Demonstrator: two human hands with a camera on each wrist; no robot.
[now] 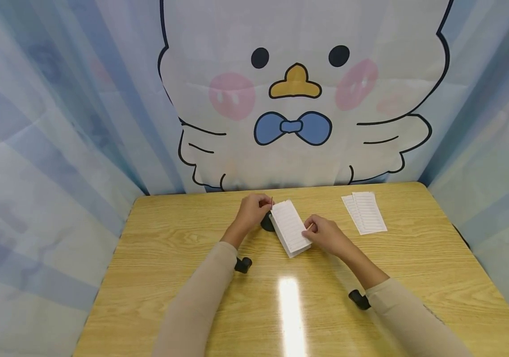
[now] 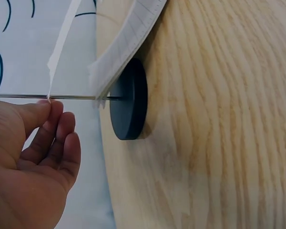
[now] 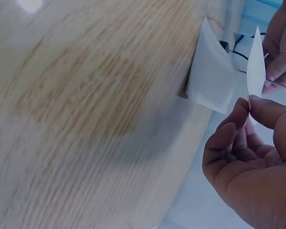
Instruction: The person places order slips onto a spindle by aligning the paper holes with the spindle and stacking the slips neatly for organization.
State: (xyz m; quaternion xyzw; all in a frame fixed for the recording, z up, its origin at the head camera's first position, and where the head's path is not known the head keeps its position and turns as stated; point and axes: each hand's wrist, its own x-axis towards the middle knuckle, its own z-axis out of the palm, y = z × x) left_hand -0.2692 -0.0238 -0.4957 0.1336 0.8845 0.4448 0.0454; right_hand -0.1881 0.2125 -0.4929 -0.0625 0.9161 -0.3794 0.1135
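A receipt spike stands on the table, its round black base (image 2: 131, 102) and thin metal rod (image 2: 78, 97) seen sideways in the left wrist view. Low on the rod, lined paper slips (image 2: 126, 45) are skewered and bend outward. Higher up, the rod passes at the edge of another lined slip (image 1: 289, 223). My left hand (image 1: 253, 210) pinches that slip's edge right beside the rod, between thumb and fingertips. With thumb and index finger, my right hand (image 3: 257, 157) pinches the slip's near end, holding it above the lower slips (image 3: 212, 71).
Two or more loose lined slips (image 1: 368, 213) lie overlapping at the back right of the wooden table (image 1: 169, 258). A curtain with a cartoon bird (image 1: 296, 163) hangs behind the table's far edge. Black wrist devices (image 1: 243, 265) sit by both sleeves.
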